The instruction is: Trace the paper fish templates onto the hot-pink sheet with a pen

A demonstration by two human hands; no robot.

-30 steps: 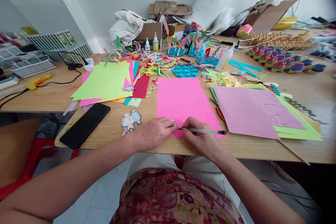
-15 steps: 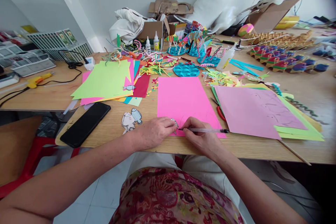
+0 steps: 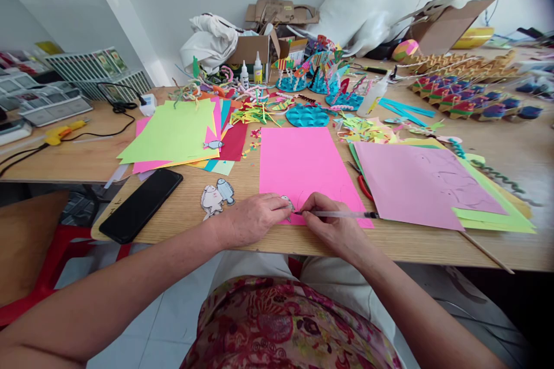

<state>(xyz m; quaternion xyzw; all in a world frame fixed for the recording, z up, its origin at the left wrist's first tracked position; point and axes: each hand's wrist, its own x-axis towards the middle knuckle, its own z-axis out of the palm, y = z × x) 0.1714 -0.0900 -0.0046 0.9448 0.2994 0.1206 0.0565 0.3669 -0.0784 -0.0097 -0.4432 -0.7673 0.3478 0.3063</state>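
A bright pink sheet of paper (image 3: 294, 155) lies in front of me, with faint outlines drawn along its lower part. My left hand (image 3: 255, 218) rests at the sheet's lower left, its fingers together and pressing down a small paper fish cutout (image 3: 287, 203); much of the cutout is hidden beneath them. Pinched in my right hand (image 3: 328, 222) is a pen (image 3: 341, 214) with a clear barrel and dark end. Its tip touches the pink sheet at the cutout's right edge. Two more fish cutouts (image 3: 212, 200) lie left of my left hand.
A black phone (image 3: 141, 204) and a stack of coloured paper (image 3: 173, 132) lie left. On the right are a mauve sheet (image 3: 411, 184) with drawn outlines, red-handled scissors (image 3: 365, 187) and a thin stick (image 3: 487, 252). Behind stand glue bottles (image 3: 373, 97) and blue craft bases (image 3: 307, 116).
Almost nothing differs. Both hands keep their places, and the pen stays against the fish cutout's edge with at most a slight shift.
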